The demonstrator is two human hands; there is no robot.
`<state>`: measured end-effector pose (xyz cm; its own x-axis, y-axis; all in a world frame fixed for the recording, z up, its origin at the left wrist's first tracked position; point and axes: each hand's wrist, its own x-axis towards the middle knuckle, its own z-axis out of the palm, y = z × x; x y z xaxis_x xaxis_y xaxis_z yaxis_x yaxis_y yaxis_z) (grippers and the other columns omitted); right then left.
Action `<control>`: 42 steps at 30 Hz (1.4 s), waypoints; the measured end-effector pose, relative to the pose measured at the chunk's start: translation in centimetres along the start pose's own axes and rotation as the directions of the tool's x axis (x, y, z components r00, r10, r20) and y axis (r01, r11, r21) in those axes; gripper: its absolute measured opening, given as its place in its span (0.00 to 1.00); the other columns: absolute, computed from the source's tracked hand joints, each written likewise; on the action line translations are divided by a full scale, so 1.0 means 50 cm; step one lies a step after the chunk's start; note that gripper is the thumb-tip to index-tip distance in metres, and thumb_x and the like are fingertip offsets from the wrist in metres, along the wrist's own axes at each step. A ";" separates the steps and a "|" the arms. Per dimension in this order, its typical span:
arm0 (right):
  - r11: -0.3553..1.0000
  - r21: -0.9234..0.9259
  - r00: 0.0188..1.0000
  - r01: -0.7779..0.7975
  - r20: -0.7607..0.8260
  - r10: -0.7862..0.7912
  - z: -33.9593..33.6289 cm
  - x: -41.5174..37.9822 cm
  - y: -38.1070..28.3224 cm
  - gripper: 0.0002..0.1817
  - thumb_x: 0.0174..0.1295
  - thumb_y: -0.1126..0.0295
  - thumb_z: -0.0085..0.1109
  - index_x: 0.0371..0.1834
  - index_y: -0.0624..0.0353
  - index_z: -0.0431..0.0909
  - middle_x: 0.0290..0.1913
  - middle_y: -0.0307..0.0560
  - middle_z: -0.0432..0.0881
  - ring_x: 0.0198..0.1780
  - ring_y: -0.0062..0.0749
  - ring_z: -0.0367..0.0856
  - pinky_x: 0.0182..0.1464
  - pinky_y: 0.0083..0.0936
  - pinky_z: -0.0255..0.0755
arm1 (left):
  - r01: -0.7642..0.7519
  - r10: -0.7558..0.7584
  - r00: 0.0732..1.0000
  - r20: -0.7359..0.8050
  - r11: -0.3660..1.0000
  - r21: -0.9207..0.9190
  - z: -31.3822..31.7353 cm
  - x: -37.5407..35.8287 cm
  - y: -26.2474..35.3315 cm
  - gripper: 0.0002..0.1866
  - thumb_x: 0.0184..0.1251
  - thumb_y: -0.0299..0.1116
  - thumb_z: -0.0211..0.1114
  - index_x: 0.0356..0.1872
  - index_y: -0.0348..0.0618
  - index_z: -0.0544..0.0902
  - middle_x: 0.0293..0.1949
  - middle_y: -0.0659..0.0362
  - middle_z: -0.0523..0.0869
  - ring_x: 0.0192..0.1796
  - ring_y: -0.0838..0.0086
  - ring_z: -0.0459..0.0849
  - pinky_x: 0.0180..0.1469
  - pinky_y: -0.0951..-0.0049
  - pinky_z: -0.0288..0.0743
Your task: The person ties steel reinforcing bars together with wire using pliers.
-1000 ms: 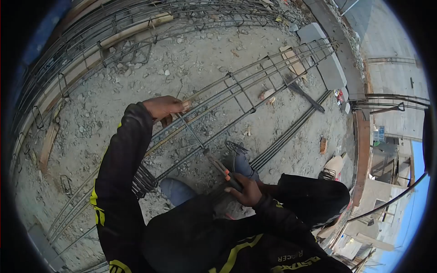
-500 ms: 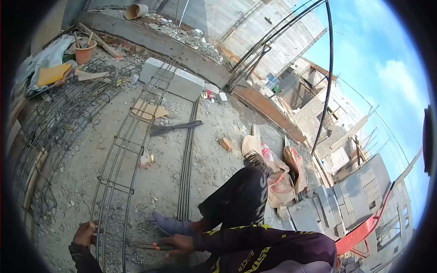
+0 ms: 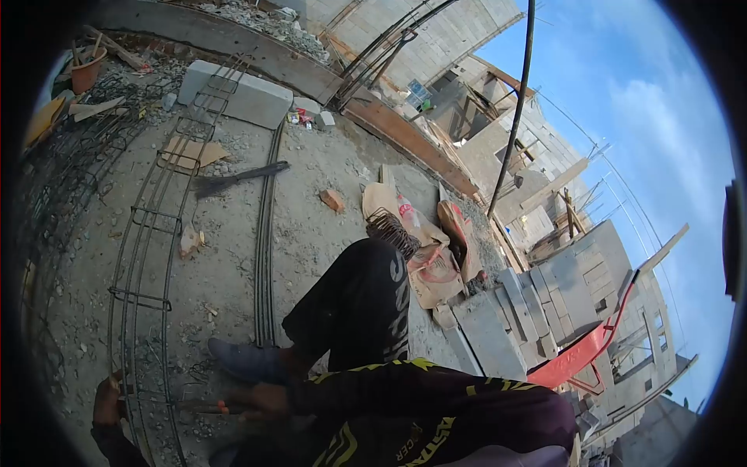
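A long rebar cage (image 3: 150, 293) with rectangular stirrups runs up the left side, its far end resting on a pale concrete block (image 3: 257, 101). My left hand (image 3: 108, 398) is closed on the near left bar of the cage, fingertips partly hidden. From the other side, my right hand (image 3: 264, 400) grips pliers (image 3: 204, 407) with orange on the handles; their jaws point at the cage's right bar. Whether the jaws touch it or hold wire is too small to tell. Beyond my shoe lies a bundle of dark tie wire (image 3: 241, 180) across several straight steel bars (image 3: 266, 257).
More rebar cages (image 3: 74, 175) lie at far left near an orange bucket (image 3: 89, 70). A broken brick (image 3: 331, 200), steel stirrups (image 3: 393, 232) and torn paper sacks (image 3: 436, 272) sit ahead. Stacked blocks (image 3: 498, 327) and a red wheelbarrow (image 3: 576, 358) stand at right.
The view has swung right, so the scene sits further left and slightly higher. Both hands stay at the same part of the cage, the pliers still in my right hand.
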<state>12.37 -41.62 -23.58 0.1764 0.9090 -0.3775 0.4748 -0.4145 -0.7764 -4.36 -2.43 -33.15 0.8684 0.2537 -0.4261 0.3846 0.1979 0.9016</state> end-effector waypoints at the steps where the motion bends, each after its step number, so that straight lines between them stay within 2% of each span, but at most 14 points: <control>1: 1.000 -0.015 1.000 0.021 -0.022 -0.021 -0.005 0.010 -0.003 0.28 0.69 0.52 0.55 0.66 0.56 0.67 0.46 0.62 0.81 0.46 0.61 0.81 0.46 0.51 0.72 | -0.003 0.003 1.000 0.006 1.000 0.010 -0.005 0.004 -0.013 0.50 0.61 0.76 0.55 0.65 0.36 0.75 0.37 0.57 0.86 0.21 0.76 0.80 0.16 0.77 0.69; 6: 0.994 -0.059 0.996 0.091 0.023 -0.090 0.020 0.030 0.050 0.29 0.72 0.52 0.51 0.72 0.54 0.63 0.48 0.61 0.81 0.45 0.58 0.82 0.48 0.49 0.73 | 0.042 -0.046 0.998 0.049 0.996 0.072 -0.006 -0.011 0.040 0.37 0.74 0.61 0.49 0.64 0.35 0.76 0.41 0.53 0.88 0.23 0.71 0.82 0.20 0.73 0.74; 9: 0.988 -0.013 0.987 0.157 -0.029 -0.157 0.033 0.041 0.075 0.29 0.74 0.49 0.49 0.68 0.59 0.66 0.49 0.62 0.80 0.50 0.56 0.81 0.52 0.46 0.73 | 0.051 -0.050 0.999 -0.015 0.995 0.081 -0.009 -0.004 0.015 0.35 0.73 0.64 0.50 0.61 0.42 0.81 0.36 0.60 0.88 0.22 0.78 0.75 0.25 0.74 0.69; 14: 0.996 0.013 0.997 0.083 0.006 -0.083 -0.019 0.014 -0.024 0.29 0.74 0.48 0.48 0.67 0.61 0.68 0.48 0.62 0.81 0.49 0.55 0.82 0.51 0.45 0.73 | 0.054 -0.047 0.991 0.125 0.997 -0.055 -0.013 -0.007 0.018 0.35 0.75 0.61 0.50 0.63 0.37 0.79 0.37 0.58 0.87 0.28 0.75 0.78 0.31 0.73 0.70; 17: 0.996 0.085 1.000 0.028 0.005 -0.029 0.021 0.006 -0.014 0.30 0.75 0.49 0.47 0.67 0.63 0.68 0.50 0.63 0.81 0.52 0.53 0.81 0.54 0.43 0.73 | 0.045 -0.036 0.997 0.065 0.990 -0.132 -0.017 0.017 -0.024 0.36 0.74 0.64 0.51 0.64 0.41 0.79 0.34 0.61 0.87 0.18 0.81 0.75 0.20 0.78 0.69; 22: 0.950 0.276 0.982 -0.147 0.153 0.107 0.031 0.011 -0.015 0.31 0.76 0.51 0.47 0.69 0.68 0.68 0.56 0.63 0.81 0.61 0.48 0.79 0.62 0.39 0.70 | 0.042 -0.038 0.997 0.064 0.996 -0.073 -0.020 0.005 -0.002 0.39 0.70 0.67 0.53 0.63 0.40 0.80 0.38 0.57 0.88 0.24 0.78 0.78 0.24 0.76 0.69; 24: 0.961 0.273 0.994 0.050 -0.111 -0.021 0.070 0.012 0.037 0.33 0.75 0.41 0.44 0.56 0.64 0.77 0.35 0.47 0.81 0.34 0.30 0.81 0.39 0.32 0.75 | -0.040 0.050 0.996 0.073 0.991 -0.131 -0.012 0.020 -0.035 0.41 0.69 0.69 0.53 0.63 0.40 0.80 0.44 0.56 0.87 0.36 0.73 0.81 0.35 0.70 0.74; 25: 0.932 0.357 0.997 -0.068 0.004 0.072 0.048 0.006 0.008 0.33 0.75 0.41 0.44 0.48 0.65 0.78 0.31 0.44 0.80 0.32 0.27 0.80 0.36 0.30 0.74 | 0.031 -0.022 0.997 0.080 0.994 -0.107 -0.002 0.020 -0.020 0.42 0.68 0.71 0.52 0.63 0.40 0.80 0.46 0.55 0.87 0.42 0.70 0.81 0.40 0.68 0.74; 27: 0.748 0.515 0.907 -0.418 0.279 0.315 -0.010 -0.010 -0.078 0.34 0.74 0.39 0.43 0.37 0.64 0.80 0.24 0.39 0.77 0.26 0.22 0.78 0.27 0.24 0.71 | 0.046 -0.043 0.997 0.069 0.998 -0.047 0.021 -0.008 0.032 0.39 0.71 0.69 0.51 0.65 0.44 0.79 0.45 0.56 0.88 0.36 0.75 0.79 0.37 0.72 0.71; 29: 0.402 0.731 0.834 -0.551 0.485 0.262 -0.036 -0.005 -0.100 0.34 0.74 0.38 0.40 0.50 0.61 0.78 0.25 0.39 0.74 0.22 0.21 0.73 0.18 0.23 0.66 | 0.115 -0.113 0.993 -0.038 0.991 0.067 0.018 -0.016 0.030 0.38 0.73 0.68 0.48 0.65 0.45 0.80 0.43 0.58 0.85 0.24 0.82 0.65 0.28 0.75 0.61; 31: 0.164 0.745 0.763 -0.647 0.634 0.127 -0.046 0.006 -0.116 0.39 0.72 0.33 0.36 0.65 0.60 0.67 0.28 0.38 0.69 0.20 0.21 0.65 0.19 0.21 0.62 | 0.157 -0.155 0.988 -0.025 0.976 0.149 0.007 -0.008 0.039 0.44 0.67 0.74 0.49 0.67 0.44 0.77 0.49 0.56 0.83 0.29 0.77 0.69 0.32 0.71 0.65; 36: -0.100 0.706 0.713 -0.701 0.695 -0.089 -0.046 0.010 -0.084 0.39 0.72 0.32 0.34 0.65 0.59 0.67 0.29 0.39 0.70 0.21 0.19 0.65 0.18 0.19 0.62 | 0.177 -0.175 0.984 -0.022 0.979 0.097 0.024 -0.033 0.097 0.47 0.62 0.78 0.52 0.72 0.52 0.72 0.48 0.56 0.82 0.34 0.76 0.73 0.38 0.68 0.71; 40: -0.339 0.649 0.732 -0.681 0.598 -0.325 -0.024 0.007 -0.065 0.38 0.73 0.34 0.35 0.66 0.59 0.67 0.30 0.40 0.71 0.21 0.18 0.65 0.16 0.17 0.65 | 0.181 -0.180 0.983 -0.017 0.983 0.017 0.010 -0.004 0.032 0.44 0.68 0.72 0.53 0.70 0.45 0.73 0.39 0.61 0.82 0.29 0.78 0.70 0.35 0.72 0.71; 42: -0.358 0.657 0.745 -0.664 0.535 -0.399 0.003 0.005 -0.035 0.38 0.73 0.34 0.36 0.66 0.59 0.66 0.29 0.41 0.70 0.21 0.19 0.69 0.16 0.16 0.66 | 0.162 -0.161 0.986 0.034 0.985 -0.055 0.014 -0.008 0.025 0.42 0.69 0.69 0.54 0.70 0.44 0.72 0.43 0.58 0.86 0.32 0.75 0.80 0.38 0.73 0.76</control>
<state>11.43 -40.69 -22.37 -0.5194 0.8195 -0.2419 -0.8534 -0.4829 0.1966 -3.99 -2.95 -31.81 0.8055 0.1862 -0.5626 0.5027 0.2879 0.8151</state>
